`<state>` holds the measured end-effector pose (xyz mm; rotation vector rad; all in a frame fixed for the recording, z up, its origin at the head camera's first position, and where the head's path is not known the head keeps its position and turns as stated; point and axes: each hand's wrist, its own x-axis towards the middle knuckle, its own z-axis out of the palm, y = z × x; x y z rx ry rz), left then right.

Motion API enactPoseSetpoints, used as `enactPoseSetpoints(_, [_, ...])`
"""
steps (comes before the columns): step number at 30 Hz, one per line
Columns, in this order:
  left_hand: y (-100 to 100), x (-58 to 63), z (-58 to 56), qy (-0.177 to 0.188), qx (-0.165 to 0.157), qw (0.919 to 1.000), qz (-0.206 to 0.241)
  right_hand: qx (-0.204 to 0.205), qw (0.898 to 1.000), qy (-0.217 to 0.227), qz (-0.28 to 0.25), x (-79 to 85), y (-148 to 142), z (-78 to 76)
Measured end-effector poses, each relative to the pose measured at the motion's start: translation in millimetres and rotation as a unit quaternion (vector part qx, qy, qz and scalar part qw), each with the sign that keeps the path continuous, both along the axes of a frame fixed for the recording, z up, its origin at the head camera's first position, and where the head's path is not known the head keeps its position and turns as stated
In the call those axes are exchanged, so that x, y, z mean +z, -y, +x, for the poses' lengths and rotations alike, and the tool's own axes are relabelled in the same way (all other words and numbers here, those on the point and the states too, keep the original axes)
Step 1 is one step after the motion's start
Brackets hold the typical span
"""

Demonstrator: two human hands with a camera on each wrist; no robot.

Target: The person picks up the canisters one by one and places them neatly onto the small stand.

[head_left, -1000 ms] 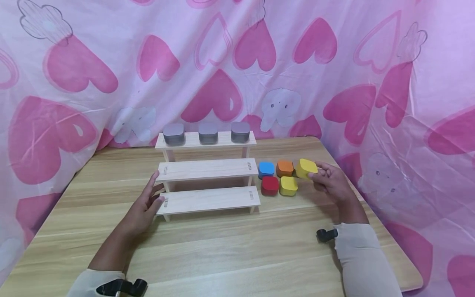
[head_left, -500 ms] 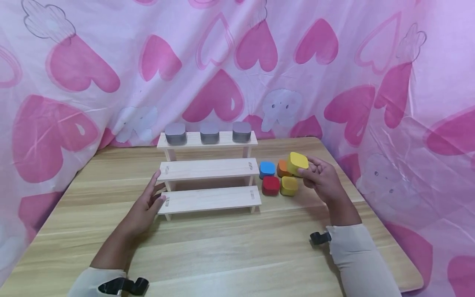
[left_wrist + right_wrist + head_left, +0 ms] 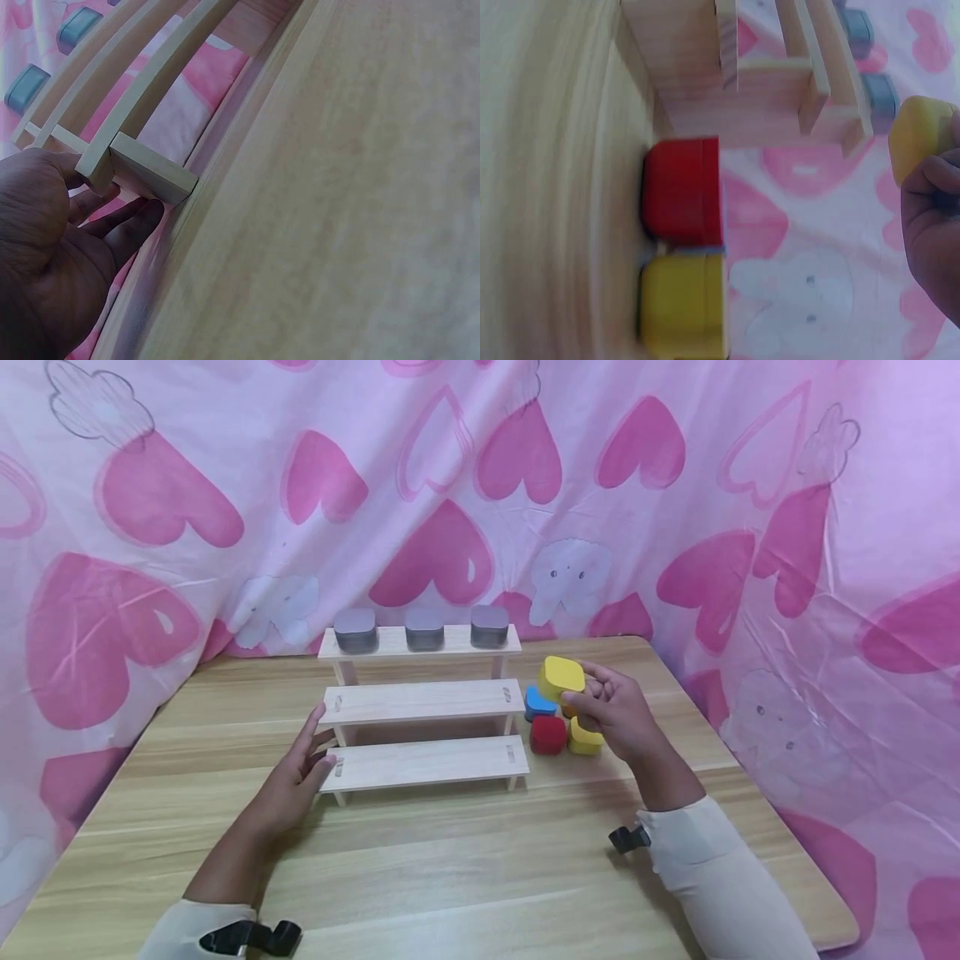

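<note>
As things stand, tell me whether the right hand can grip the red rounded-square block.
Probably not: the right hand pinches a yellow rounded-square block. Otherwise the way looks free; nothing covers the red block in the head view.

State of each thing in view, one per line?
Wooden stand: upright on the table
Left hand: touching stand's left end
Held yellow block: off table
Right hand: pinching that block
Gray blocks: on top shelf
Red block: on table
Blue block: on table
Orange block: mostly hidden
Other yellow block: on table
</note>
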<state>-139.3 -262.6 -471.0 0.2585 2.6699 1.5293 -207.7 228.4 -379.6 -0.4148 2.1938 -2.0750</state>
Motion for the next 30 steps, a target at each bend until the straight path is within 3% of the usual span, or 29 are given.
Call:
enactPoseSetpoints(12, [-1.6,2.9,0.9,0.007,0.002,1.0,-0.002,0.022,0.994,0.015,0.105,18.5,42.9,-7.3])
enactPoseSetpoints(17, [-0.9,2.2,1.9,0.005,0.001,1.0,-0.001,0.035,0.992,0.023,0.115,22.6,63.1,-7.8])
enactPoseSetpoints(22, [-0.9,2.0,2.4,0.004,-0.001,1.0,0.002,0.072,0.991,-0.015,0.115,26.2,82.7,-7.3])
enactPoseSetpoints(30, [-0.4,4.0,2.6,0.016,0.004,0.9999,0.0,0.104,0.979,-0.076,0.159,32.5,117.8,-11.3])
